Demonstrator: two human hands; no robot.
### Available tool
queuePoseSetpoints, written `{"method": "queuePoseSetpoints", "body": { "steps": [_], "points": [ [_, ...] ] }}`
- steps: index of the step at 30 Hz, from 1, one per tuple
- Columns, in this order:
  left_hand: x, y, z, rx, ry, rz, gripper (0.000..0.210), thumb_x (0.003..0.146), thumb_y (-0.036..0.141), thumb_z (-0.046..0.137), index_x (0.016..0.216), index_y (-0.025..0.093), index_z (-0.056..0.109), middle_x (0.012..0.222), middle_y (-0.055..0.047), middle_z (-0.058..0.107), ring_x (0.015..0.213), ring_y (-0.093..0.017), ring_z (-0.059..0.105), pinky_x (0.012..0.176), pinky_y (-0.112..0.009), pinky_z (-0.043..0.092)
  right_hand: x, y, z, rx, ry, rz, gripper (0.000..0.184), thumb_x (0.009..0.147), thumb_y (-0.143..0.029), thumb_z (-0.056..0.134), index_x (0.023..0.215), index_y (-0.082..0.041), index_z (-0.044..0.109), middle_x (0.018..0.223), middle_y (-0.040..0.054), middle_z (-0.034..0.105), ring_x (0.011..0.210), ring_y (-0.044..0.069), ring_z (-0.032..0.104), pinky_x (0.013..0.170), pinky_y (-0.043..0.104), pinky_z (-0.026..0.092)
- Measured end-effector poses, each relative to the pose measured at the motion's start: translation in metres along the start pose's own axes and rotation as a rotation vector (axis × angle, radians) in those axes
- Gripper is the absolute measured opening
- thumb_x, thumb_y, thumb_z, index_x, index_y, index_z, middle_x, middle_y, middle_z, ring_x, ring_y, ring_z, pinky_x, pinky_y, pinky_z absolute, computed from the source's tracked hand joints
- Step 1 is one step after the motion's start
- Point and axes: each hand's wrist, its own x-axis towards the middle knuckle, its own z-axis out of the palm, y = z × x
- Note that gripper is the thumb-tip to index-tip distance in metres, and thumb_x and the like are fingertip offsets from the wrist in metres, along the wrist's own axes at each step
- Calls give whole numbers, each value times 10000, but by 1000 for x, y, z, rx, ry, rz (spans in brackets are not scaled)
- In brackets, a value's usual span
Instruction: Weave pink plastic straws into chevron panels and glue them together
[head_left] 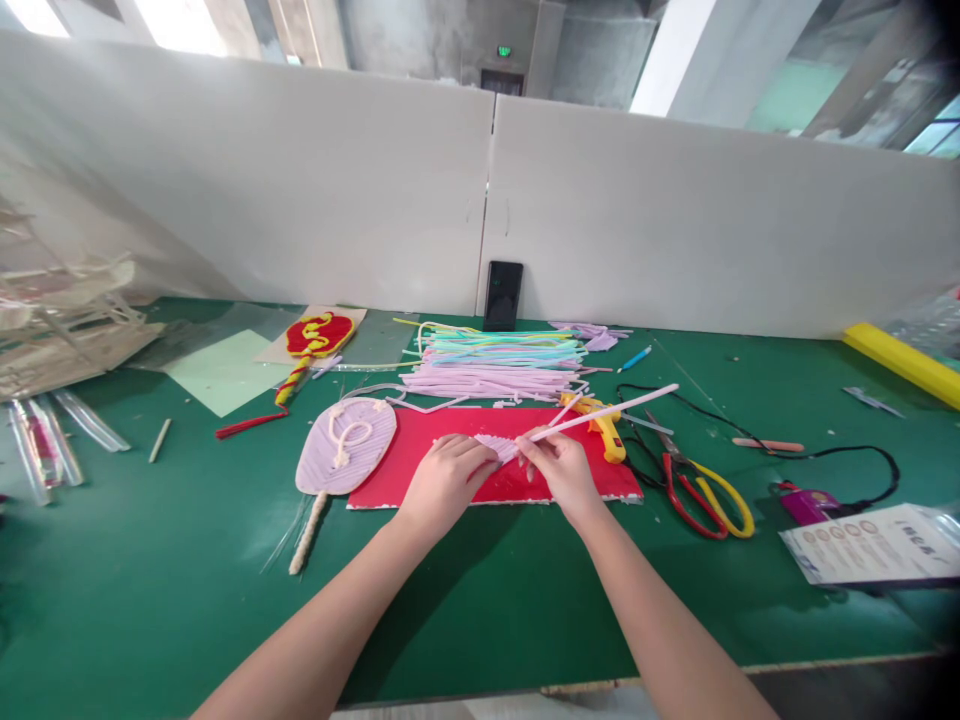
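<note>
Over a red board [390, 475], my left hand [448, 478] has its fingers closed on the edge of a small lilac piece [498, 446] made of pipe cleaners laid side by side. My right hand [559, 472] pinches a long pale pink pipe cleaner [622, 408], which points up to the right, close to the same piece. Part of the lilac piece is hidden by my fingers. Left of the board lies a lilac fan [352, 465] with a cream loop on its face and a wrapped handle. Behind the board is a pile of pipe cleaners [495, 365] in lilac, mint and yellow.
At the right are a yellow glue gun [609, 430], scissors [705, 495] with red and yellow handles, a purple device [810, 503] and a printed card [874, 545]. A phone [503, 295] leans on the partition. A red-yellow fan [319, 335] lies back left.
</note>
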Motion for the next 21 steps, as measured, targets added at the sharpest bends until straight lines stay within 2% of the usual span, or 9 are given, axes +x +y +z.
{"method": "queuePoseSetpoints", "body": {
  "steps": [4,9,17,21],
  "points": [
    [0,3,-1,-103,-28,81,185,876,223,448,816,187,619,786,-37,666,769,-150,591,746,-285,430,0,1,-1,61,-11,65,244,681,-401,682,678,-168,610,575,-19,575,459,91,496,437,213,398],
    [1,7,-8,-276,-114,190,212,883,191,426,785,175,613,751,-41,639,749,-134,582,741,-269,430,-1,0,-1,154,-120,165,275,635,-416,710,630,-164,600,523,-39,539,447,83,480,444,214,401],
    [-1,10,-10,-349,-143,292,166,862,168,470,779,167,614,710,-32,639,710,-129,539,698,-259,429,-3,3,-2,198,-251,248,262,605,-382,746,663,-147,647,578,-19,586,502,81,505,483,203,400],
    [1,11,-11,-355,-130,324,153,853,154,482,769,155,610,703,-39,639,693,-131,528,682,-261,421,-2,5,-3,203,-257,256,256,586,-366,763,656,-147,651,570,-22,586,500,75,500,483,197,395]
  ]
}}
